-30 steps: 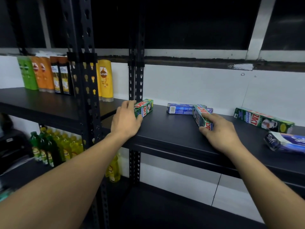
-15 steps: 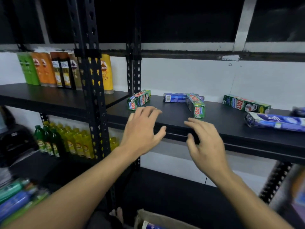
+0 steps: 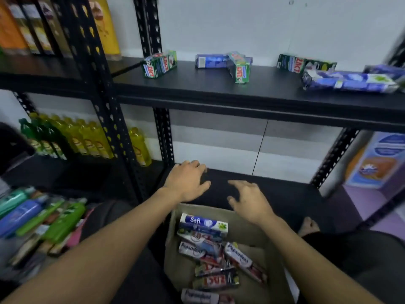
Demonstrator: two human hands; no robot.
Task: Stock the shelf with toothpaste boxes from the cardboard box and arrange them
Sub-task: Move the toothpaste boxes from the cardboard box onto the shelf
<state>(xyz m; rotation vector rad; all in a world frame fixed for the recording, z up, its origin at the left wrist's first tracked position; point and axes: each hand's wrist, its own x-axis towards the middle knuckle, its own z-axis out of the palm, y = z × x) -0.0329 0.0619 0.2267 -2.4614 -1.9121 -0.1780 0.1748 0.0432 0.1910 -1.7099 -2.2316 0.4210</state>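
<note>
Head view: left hand (image 3: 188, 183) and right hand (image 3: 249, 200) hover empty, fingers spread, over the far rim of the cardboard box (image 3: 258, 255), judged ready to pick. Toothpaste boxes (image 3: 203, 223) lie loose inside, others scattered on the shelf (image 3: 219, 88) above.

Blur softens the whole view. The cardboard box (image 3: 263, 251) runs off the bottom edge, and the right forearm (image 3: 317, 260) covers its far right corner. The lowest toothpaste box (image 3: 203, 296) inside is cut by that edge, its print smeared. On the shelf (image 3: 219, 91), a blue box (image 3: 210, 60) is half hidden behind a green box (image 3: 240, 70). At the right end a long blue box (image 3: 350, 82) is too blurred to read, and the last box (image 3: 385, 69) leaves the frame. Bottles (image 3: 28, 25) at top left lose their tops to the edge, labels unreadable. A post (image 3: 87, 51) hides part of a yellow bottle (image 3: 107, 25). The poster (image 3: 377, 159) at right is cut off and illegible
</note>
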